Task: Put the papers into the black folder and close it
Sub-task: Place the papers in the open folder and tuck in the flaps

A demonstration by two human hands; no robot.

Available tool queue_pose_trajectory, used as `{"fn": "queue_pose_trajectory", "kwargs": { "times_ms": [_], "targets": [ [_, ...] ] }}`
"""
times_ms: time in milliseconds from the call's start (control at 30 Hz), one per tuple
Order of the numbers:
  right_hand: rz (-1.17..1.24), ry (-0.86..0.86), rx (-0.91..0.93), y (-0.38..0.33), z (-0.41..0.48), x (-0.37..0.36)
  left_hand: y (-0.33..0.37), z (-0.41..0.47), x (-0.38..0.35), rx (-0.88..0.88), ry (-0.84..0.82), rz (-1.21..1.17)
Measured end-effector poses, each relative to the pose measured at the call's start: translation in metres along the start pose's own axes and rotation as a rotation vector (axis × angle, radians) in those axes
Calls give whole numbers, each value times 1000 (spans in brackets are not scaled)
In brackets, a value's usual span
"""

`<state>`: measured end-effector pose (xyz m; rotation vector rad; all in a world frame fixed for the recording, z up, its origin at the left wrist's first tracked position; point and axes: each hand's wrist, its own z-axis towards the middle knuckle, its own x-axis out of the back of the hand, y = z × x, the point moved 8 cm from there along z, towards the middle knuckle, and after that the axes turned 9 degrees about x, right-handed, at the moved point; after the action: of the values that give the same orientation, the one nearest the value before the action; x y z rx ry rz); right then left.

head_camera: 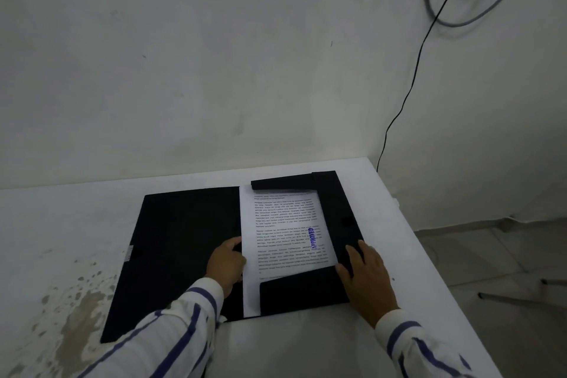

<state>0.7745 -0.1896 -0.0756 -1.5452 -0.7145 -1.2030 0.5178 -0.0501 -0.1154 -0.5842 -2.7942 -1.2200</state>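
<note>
The black folder (178, 248) lies open on the white table, its cover spread to the left. White printed papers (285, 239) with a blue APPROVED stamp rest in its right half, under the top, right and bottom flaps. My left hand (225, 264) lies at the papers' left edge by the spine, fingers curled on the edge. My right hand (365, 273) rests on the right flap (340, 218), fingers flat against it near the lower right corner.
The white table (306, 347) ends in an edge close to the folder's right side, with floor beyond. The tabletop is stained at the left (76, 310). A black cable (414, 80) hangs down the wall behind the table's far right corner.
</note>
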Motion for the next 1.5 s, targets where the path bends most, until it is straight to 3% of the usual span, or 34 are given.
{"fn": "queue_pose_trajectory", "kwargs": {
  "times_ms": [400,800,1333,1500],
  "targets": [
    [36,-24,28,3,0,-7,11,2,-51,-9,6,58],
    [32,-28,29,5,0,-9,16,2,-48,-4,47,154],
    [18,-39,14,8,1,-13,32,3,-62,77,-94,240],
    [13,-28,22,6,1,-10,27,-5,-58,109,-156,136]
  ]
}}
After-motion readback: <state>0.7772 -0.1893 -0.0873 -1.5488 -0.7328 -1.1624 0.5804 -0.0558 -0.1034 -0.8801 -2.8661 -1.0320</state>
